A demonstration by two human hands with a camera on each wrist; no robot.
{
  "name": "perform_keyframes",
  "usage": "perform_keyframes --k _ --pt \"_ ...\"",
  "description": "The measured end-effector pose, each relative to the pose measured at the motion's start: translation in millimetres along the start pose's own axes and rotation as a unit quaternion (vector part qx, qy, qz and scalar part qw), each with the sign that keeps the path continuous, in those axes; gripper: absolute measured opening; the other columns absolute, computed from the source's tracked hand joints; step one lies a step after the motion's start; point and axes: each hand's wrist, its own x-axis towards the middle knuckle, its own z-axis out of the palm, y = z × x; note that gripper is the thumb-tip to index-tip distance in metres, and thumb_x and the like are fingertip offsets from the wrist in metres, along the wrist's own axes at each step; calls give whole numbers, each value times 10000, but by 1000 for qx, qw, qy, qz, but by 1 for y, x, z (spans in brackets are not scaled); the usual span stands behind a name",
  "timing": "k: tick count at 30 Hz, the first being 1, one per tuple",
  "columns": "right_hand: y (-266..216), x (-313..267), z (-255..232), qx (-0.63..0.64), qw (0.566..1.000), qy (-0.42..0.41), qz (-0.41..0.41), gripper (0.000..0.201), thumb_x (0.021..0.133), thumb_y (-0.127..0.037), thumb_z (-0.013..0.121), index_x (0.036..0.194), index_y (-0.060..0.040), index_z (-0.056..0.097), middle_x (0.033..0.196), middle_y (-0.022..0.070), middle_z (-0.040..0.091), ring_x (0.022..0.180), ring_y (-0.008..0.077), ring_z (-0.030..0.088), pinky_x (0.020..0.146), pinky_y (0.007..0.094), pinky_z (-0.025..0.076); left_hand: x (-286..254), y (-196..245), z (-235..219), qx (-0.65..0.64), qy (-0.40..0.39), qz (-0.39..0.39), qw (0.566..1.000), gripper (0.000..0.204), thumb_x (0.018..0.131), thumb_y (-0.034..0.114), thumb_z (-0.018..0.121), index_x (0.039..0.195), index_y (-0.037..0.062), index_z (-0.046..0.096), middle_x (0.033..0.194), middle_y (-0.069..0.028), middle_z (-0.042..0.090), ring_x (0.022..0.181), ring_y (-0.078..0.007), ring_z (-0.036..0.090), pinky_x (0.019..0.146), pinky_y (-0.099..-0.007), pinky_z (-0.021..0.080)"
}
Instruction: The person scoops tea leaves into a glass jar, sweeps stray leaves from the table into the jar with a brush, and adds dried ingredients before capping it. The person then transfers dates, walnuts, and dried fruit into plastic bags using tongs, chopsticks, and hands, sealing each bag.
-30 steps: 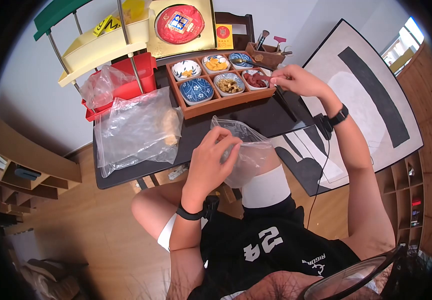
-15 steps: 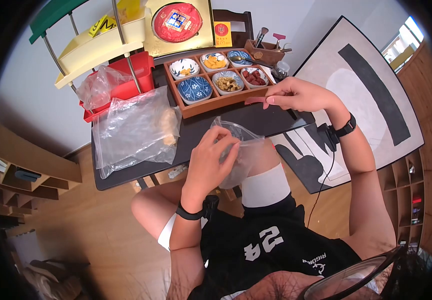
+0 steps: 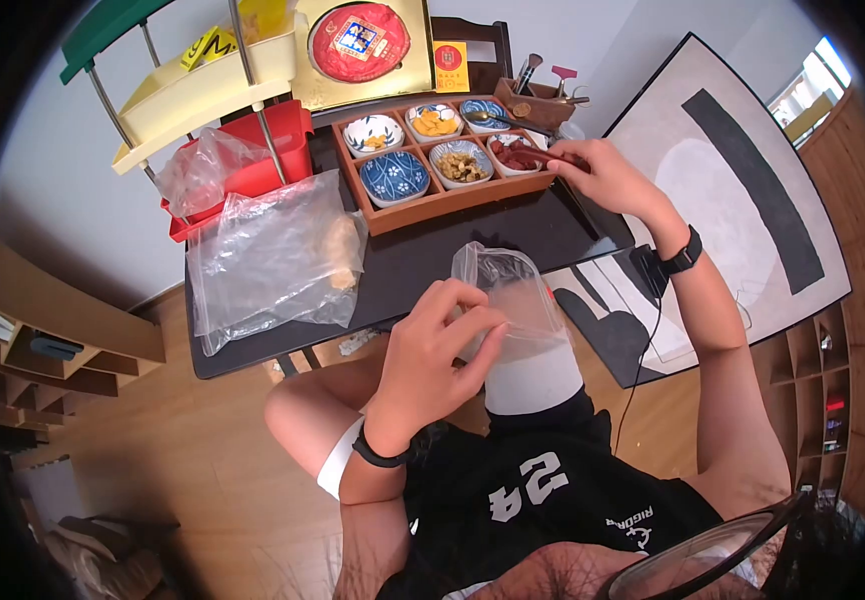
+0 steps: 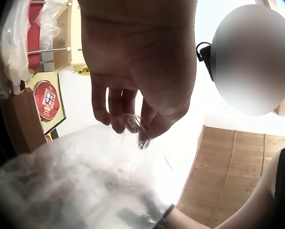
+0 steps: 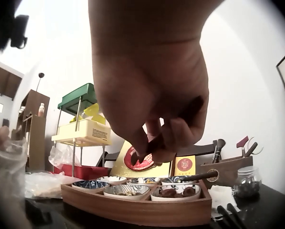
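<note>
The left hand (image 3: pixel 438 360) pinches the rim of a clear plastic bag (image 3: pixel 523 300) above the person's lap; in the left wrist view its thumb and fingertips meet on the thin film (image 4: pixel 85 167). The right hand (image 3: pixel 608 180) grips a dark reddish tool (image 3: pixel 525 154), whose tip is over the bowl of dark red dried fruit (image 3: pixel 506 163) at the right of a wooden divided tray (image 3: pixel 423 207). Seen from the right wrist, the hand (image 5: pixel 154 114) hangs above that bowl (image 5: pixel 173 193). Nearby are bowls of brown pieces (image 3: pixel 461 166) and yellow pieces (image 3: pixel 435 122).
Plastic bags (image 3: pixel 263 260) lie on the dark table's left, beside a tiered rack (image 3: pixel 203 90) with a red bin. A gold box (image 3: pixel 318 90) stands behind the tray. A small glass jar (image 5: pixel 248 181) and a spoon (image 3: pixel 503 122) are at the tray's right.
The right hand drew back from the red fruit bowl with the tool, then returned to it. The left hand shifted slightly right with the bag, whose mouth now stands wider.
</note>
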Motion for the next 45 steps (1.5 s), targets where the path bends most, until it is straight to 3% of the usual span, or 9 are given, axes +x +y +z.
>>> perform_keyframes --k 1,4,7,10,16,19,26,34,45 --pt "0 0 0 -22 999 22 10 239 996 -219 646 1070 -3 719 741 196 645 653 308 592 642 403 470 -1 1 0 4 4 14 1000 40 883 83 716 917 75 696 954 -68 604 854 -271 638 670 -374 529" --pt "17 7 7 -71 996 53 22 224 979 -205 653 1045 -7 735 816 223 686 756 369 670 697 444 510 4 -15 8 18 8 -16 1000 75 874 67 728 942 41 711 948 -96 607 868 -307 636 760 -369 524" --pt "29 18 16 -119 991 63 9 220 963 -208 663 1038 -21 751 864 226 706 846 412 688 744 481 535 4 -17 10 18 1 -19 1000 70 874 65 726 936 38 709 943 -100 602 870 -302 637 758 -366 523" --pt "31 27 25 -176 982 61 21 220 953 -226 673 1044 -50 768 864 212 717 853 411 695 756 493 556 4 -18 11 19 3 24 1000 62 890 103 719 935 82 682 950 -63 589 865 -264 636 701 -387 536" --pt "41 43 39 -304 949 76 30 215 945 -258 685 1015 -82 787 849 207 729 863 392 716 759 498 585 3 -20 9 17 7 12 1000 56 892 101 718 932 74 689 935 -66 589 872 -269 636 711 -386 534" --pt "40 45 38 -292 952 48 77 239 950 -278 684 985 -62 781 856 210 732 868 393 722 764 496 588 3 -16 4 -1 5 -5 1000 69 877 51 721 946 44 718 947 -103 599 855 -296 637 744 -362 518" --pt "49 51 46 -298 948 58 97 297 963 -315 670 949 -33 765 877 220 732 883 415 722 773 504 589 3 -20 3 11 12 17 1000 60 893 101 720 938 73 691 940 -70 591 878 -267 637 712 -391 536" --pt "44 56 32 -284 952 0 115 262 965 -291 652 1016 -67 777 928 211 743 908 404 723 790 514 588 5 -20 0 4 16 7 1000 64 890 80 717 949 54 720 949 -98 611 868 -300 642 739 -373 520" --pt "67 63 31 -270 962 -18 45 208 955 -236 645 1010 -96 788 903 202 739 885 401 716 783 511 582 5 -22 2 11 16 6 1000 63 891 86 718 947 56 718 945 -97 610 866 -297 642 740 -372 521"
